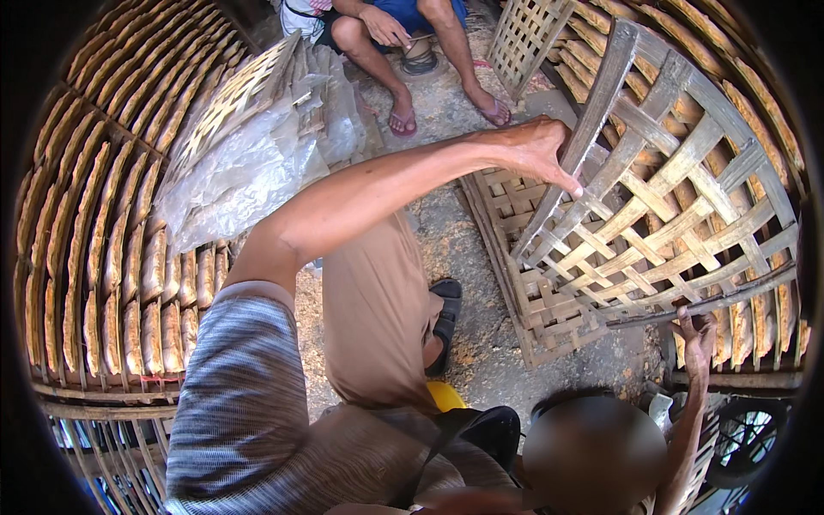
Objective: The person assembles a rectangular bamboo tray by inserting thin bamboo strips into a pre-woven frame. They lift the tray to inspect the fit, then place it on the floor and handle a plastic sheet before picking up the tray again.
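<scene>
A square woven bamboo tray [674, 176] with a weathered wooden frame stands tilted up at the right. My left arm stretches across to it, and my left hand [542, 153] is closed round its left frame edge, thumb on the near side. Down at the tray's lower rim, my right hand [697, 333] grips with bent fingers, partly hidden by the rim. Beneath the raised tray, a stack of similar woven trays [506, 279] lies on the floor, partly covered by it.
Slatted racks with rows of pale brown pieces stand at the left [120, 257] and right. Clear plastic sheets [257, 172] cover a pile of boards. A seated person [416, 64] in sandals is at the back, beside an upright woven panel [525, 43]. Crumbs litter the concrete floor [463, 343].
</scene>
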